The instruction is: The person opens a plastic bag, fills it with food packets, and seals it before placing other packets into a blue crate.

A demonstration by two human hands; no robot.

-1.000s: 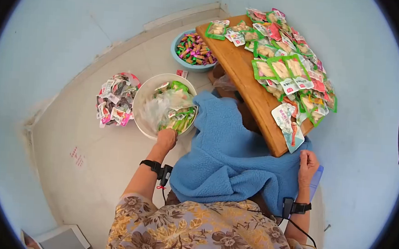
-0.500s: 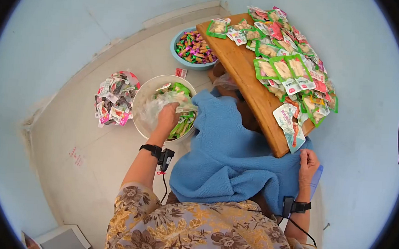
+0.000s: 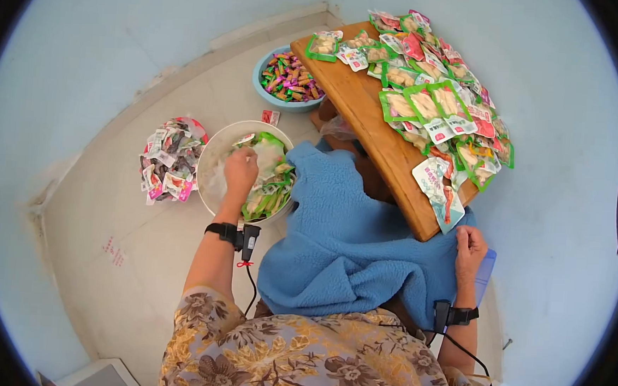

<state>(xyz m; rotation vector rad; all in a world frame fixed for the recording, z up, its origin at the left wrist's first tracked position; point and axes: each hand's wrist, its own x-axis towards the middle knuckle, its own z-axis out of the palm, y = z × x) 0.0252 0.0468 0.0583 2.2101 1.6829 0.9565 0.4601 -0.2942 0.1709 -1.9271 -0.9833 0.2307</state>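
Judged as handling clear bag (image 3: 216,186) over green packets (image 3: 267,202), with left hand (image 3: 241,169) inside rim of white bucket (image 3: 213,145). Half-curled, with fingertips hidden; cannot tell whether gripping. Curled also with right hand (image 3: 471,242), beside blue cloth (image 3: 327,240); cannot confirm any hold. Calls for clearing rim before any sideways move. Hemmed rightward by cloth and wooden table (image 3: 379,144), leftward by packet pile (image 3: 172,158); open toward lower-left floor (image 3: 142,268).

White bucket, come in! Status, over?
Left hand over white bucket, grip unclear. Right hand by blue cloth. Clear plastic among green packets, possibly in the way.
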